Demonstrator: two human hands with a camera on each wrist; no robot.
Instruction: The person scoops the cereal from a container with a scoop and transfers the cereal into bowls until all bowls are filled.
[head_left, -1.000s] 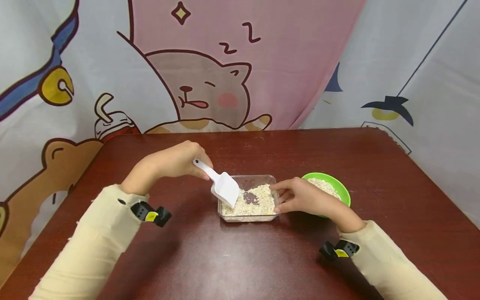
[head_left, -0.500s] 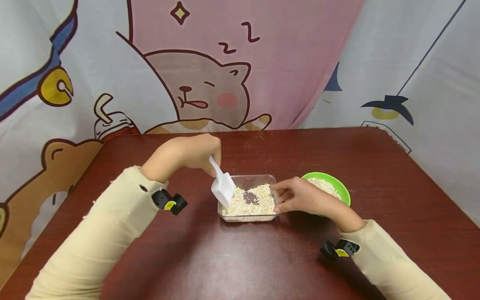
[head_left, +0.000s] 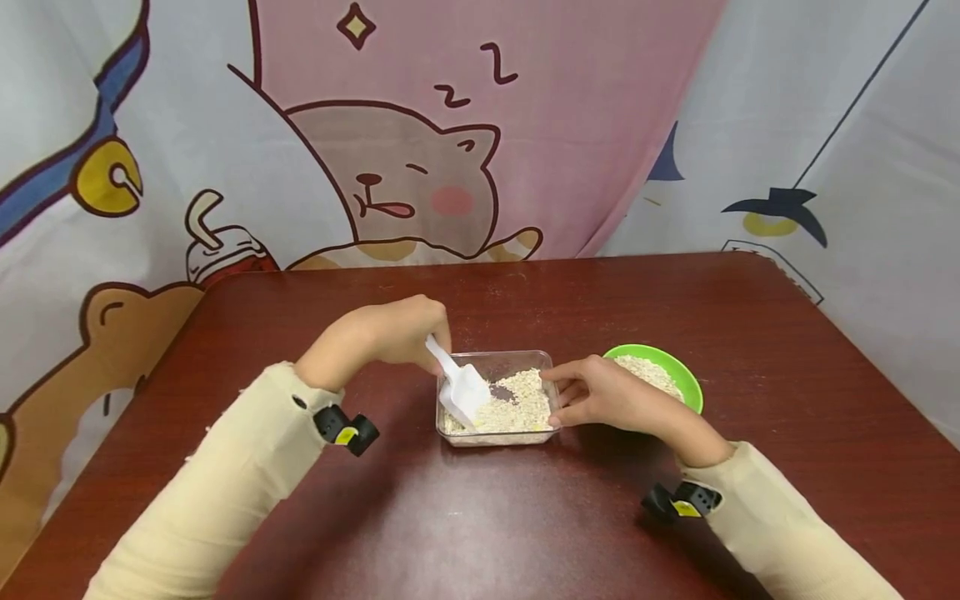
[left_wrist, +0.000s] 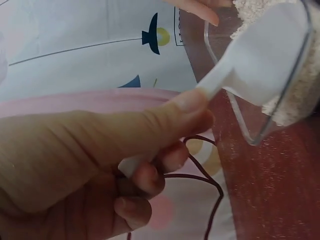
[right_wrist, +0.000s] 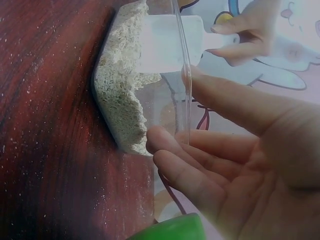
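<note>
My left hand grips the handle of a white plastic scoop between thumb and fingers, as the left wrist view also shows. The scoop's blade tilts down into oat flakes inside a clear rectangular container. Flakes cover much of the container's floor, with a bare patch near the middle. At the container's right end, my right hand rests its thumb and fingertips against the wall and rim, fingers spread and relaxed. In the right wrist view the scoop lies against the flakes.
A green bowl of flakes stands right of the container, partly behind my right hand. The dark red-brown table has scattered crumbs. A cartoon-printed curtain hangs behind it.
My left hand first moved right and tipped the scoop steeper, then lowered it into the flakes at the container's left side. My right hand and the container stayed in place.
</note>
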